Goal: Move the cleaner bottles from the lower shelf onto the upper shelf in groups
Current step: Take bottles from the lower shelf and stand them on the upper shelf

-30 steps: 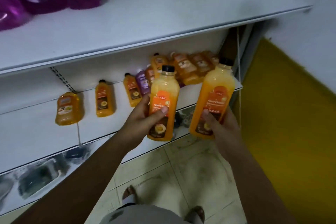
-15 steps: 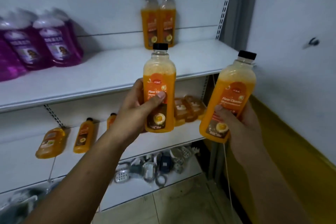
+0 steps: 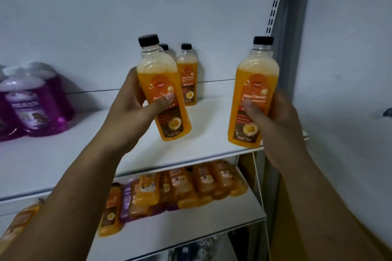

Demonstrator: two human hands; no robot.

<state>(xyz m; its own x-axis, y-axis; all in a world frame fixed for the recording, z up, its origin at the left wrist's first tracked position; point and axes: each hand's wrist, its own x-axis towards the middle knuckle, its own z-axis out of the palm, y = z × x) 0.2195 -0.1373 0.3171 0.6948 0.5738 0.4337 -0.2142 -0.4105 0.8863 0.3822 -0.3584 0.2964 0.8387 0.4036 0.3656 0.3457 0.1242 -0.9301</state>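
My left hand point(image 3: 129, 104) grips an orange floor cleaner bottle point(image 3: 161, 82) with a black cap, held upright over the upper shelf point(image 3: 63, 159). My right hand point(image 3: 275, 125) grips a second orange floor cleaner bottle point(image 3: 254, 82) above the shelf's right front corner. Two matching orange bottles point(image 3: 187, 74) stand at the back of the upper shelf, one partly hidden behind the left-hand bottle. On the lower shelf point(image 3: 191, 224) lie several orange bottles point(image 3: 203, 182) and a purple one, on their sides.
Purple cleaner bottles point(image 3: 36, 101) stand at the left of the upper shelf. A grey slotted upright point(image 3: 284, 27) and a white wall point(image 3: 350, 48) close the right side. Small dark items point(image 3: 191, 252) lie on a lower tier.
Both hands have raised their bottles from lower-shelf level up to the upper shelf. The view has tilted upward with them.
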